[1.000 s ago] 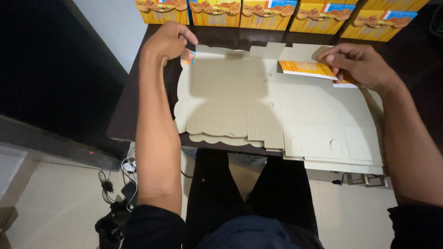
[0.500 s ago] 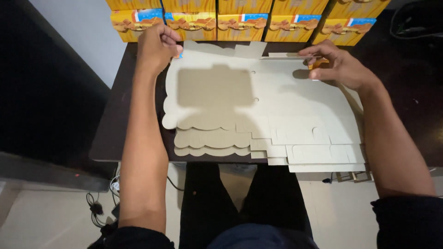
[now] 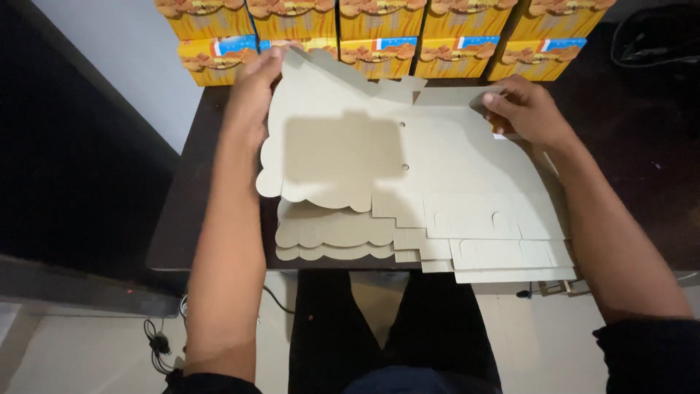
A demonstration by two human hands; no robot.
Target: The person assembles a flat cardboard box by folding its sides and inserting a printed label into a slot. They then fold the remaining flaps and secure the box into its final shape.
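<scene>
Partly, the cardboard sheet hides the stack beneath.

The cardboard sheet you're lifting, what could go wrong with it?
1. The top cardboard sheet is held only at its far corners by the left hand and right hand, so it might sag or crease.
2. The stack of flat sheets underneath overhangs the table edge and could slide off.
3. The raised sheet might bump the yellow boxes behind.
</scene>
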